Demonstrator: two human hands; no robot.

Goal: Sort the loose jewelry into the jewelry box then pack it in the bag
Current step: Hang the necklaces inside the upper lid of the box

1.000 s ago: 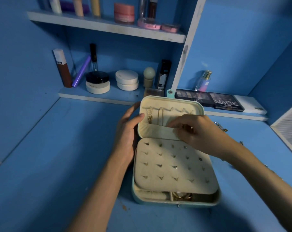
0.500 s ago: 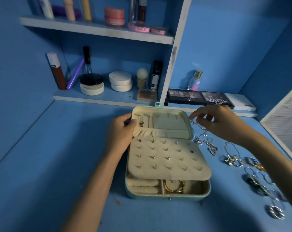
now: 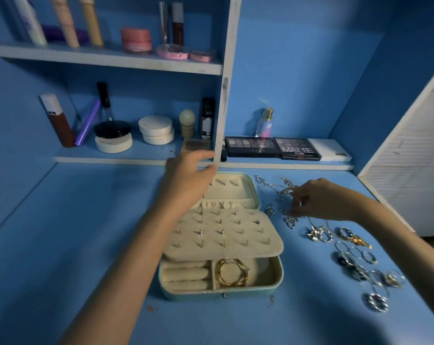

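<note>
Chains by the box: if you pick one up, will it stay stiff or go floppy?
Probably floppy: the chains lie in loose curls, not straight lines. They are likely to tangle, since they overlap in a heap by the right hand. Each one is probably light, being so thin.

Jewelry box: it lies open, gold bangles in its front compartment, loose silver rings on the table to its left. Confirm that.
Wrong side. The head view shows the loose silver rings on the table to the right of the open jewelry box; the gold bangles do lie in its front compartment.
</note>
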